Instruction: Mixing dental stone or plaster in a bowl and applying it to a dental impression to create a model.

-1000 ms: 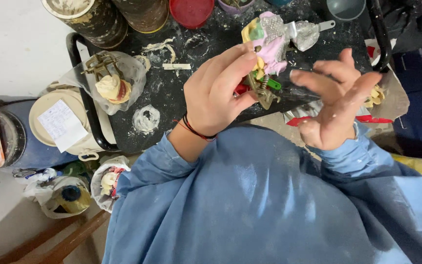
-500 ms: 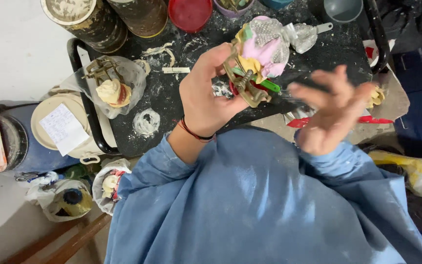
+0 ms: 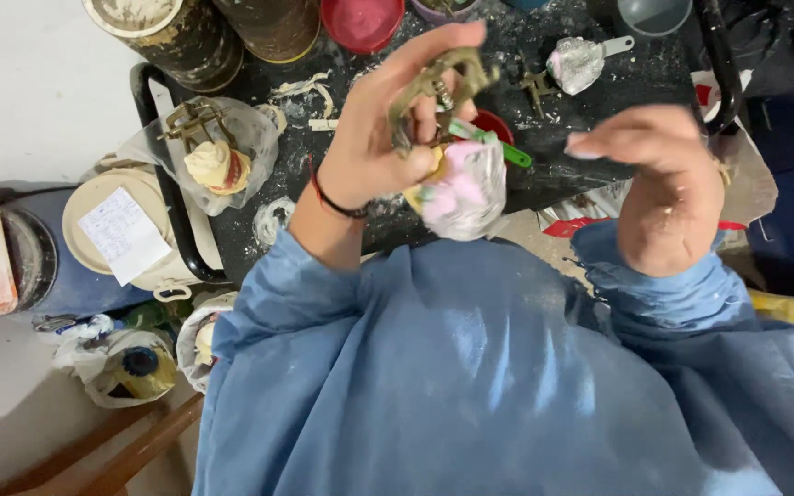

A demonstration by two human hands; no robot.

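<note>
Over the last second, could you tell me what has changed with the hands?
The left hand turned the brass frame over, so its bagged pink cast now hangs below. The right hand let go and drew away to the right, empty. The black tray and its containers stayed put.

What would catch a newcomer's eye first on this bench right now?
The left hand, raised mid-frame, grips a brass-coloured metal frame with a pink and yellow lump in a clear plastic bag hanging beneath it. The right hand hovers open and empty to its right. Behind them lies a black tray spattered with white, and at its left edge a similar bagged frame.
</note>
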